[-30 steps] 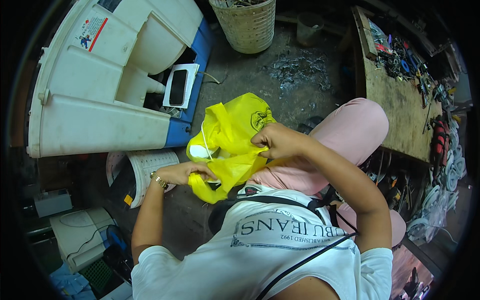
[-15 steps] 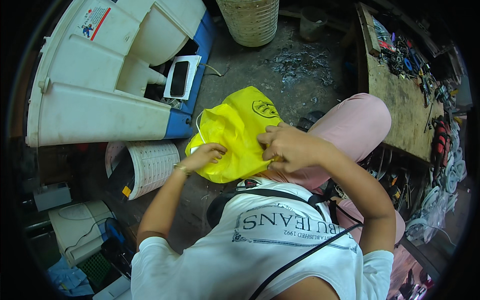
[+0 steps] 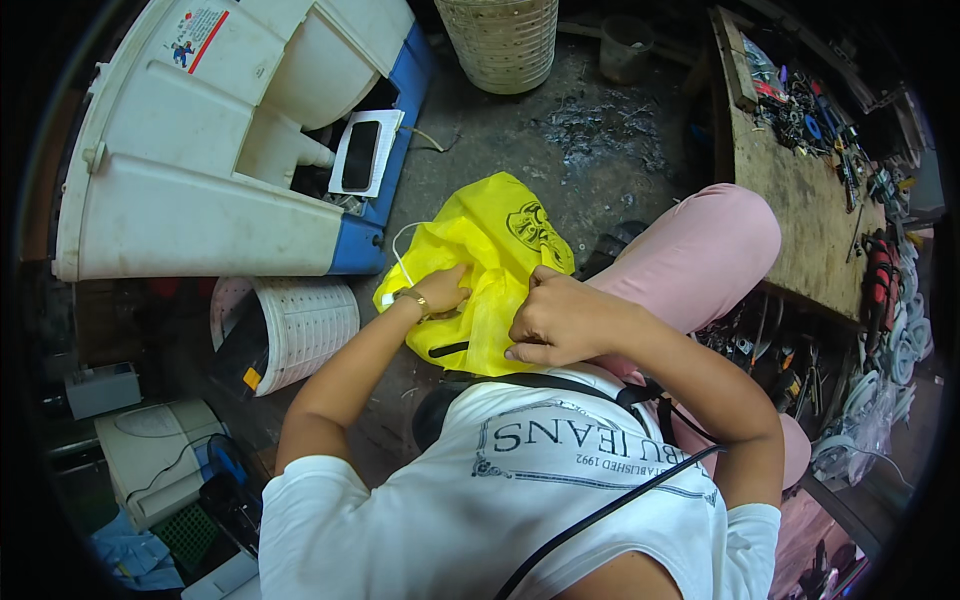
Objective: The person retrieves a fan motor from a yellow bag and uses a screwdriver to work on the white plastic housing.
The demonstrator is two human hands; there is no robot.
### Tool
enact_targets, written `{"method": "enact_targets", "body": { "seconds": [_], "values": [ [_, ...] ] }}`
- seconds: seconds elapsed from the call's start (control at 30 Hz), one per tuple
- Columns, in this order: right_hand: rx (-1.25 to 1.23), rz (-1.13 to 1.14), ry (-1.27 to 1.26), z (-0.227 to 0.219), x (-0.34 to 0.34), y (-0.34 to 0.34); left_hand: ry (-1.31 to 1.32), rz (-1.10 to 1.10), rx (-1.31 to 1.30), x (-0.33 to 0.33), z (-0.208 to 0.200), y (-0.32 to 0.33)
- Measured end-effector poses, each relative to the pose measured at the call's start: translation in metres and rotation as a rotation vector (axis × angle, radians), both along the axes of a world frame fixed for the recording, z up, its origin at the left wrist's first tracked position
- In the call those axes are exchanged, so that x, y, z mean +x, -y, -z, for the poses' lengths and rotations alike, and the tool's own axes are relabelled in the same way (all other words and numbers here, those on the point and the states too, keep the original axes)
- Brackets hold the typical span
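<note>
A soft yellow bag [image 3: 500, 255] with black printing lies crumpled between my hands, beside my bent right leg. My right hand [image 3: 562, 318] is closed on its near right edge. My left hand [image 3: 440, 290] reaches into the folds on the left side, where its fingertips are hidden. A white cord [image 3: 398, 245] loops out of the bag by my left wrist, and a small white piece [image 3: 388, 299] shows under the wrist. Near the bag's lower edge there is a dark elongated patch [image 3: 449, 350]; I cannot tell whether it is an opening or an object.
A large white and blue machine housing [image 3: 190, 225] stands at the left, with a phone [image 3: 360, 156] on white paper. Below it lies a perforated white drum [image 3: 305, 335]. Another drum [image 3: 497, 45] stands at the back. The wooden bench [image 3: 785, 190] at the right holds tools.
My left hand has moved up and right into the bag's folds. My right hand has drawn down slightly. The bag has shifted shape, and the dark patch has come into view.
</note>
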State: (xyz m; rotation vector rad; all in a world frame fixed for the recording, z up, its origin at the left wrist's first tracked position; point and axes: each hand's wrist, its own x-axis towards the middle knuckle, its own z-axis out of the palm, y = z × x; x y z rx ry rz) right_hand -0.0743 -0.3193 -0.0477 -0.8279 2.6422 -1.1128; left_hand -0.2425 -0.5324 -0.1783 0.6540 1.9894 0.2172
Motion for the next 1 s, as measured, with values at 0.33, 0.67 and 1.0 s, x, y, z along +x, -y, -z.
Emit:
{"method": "enact_targets", "body": {
  "seconds": [0.33, 0.67, 1.0],
  "values": [
    [0.309, 0.198, -0.296, 0.022, 0.002, -0.015, -1.026, -0.108, 0.999, -0.077, -0.038, -0.075],
    [0.487, 0.209, 0.161, 0.017, 0.009, -0.006, -0.633, -0.084, 0.392, -0.044, -0.058, -0.011],
    [0.816, 0.542, -0.077, 0.025, -0.004, -0.018, -0.258, -0.076, 0.709, -0.003, -0.055, -0.02]
  ]
}}
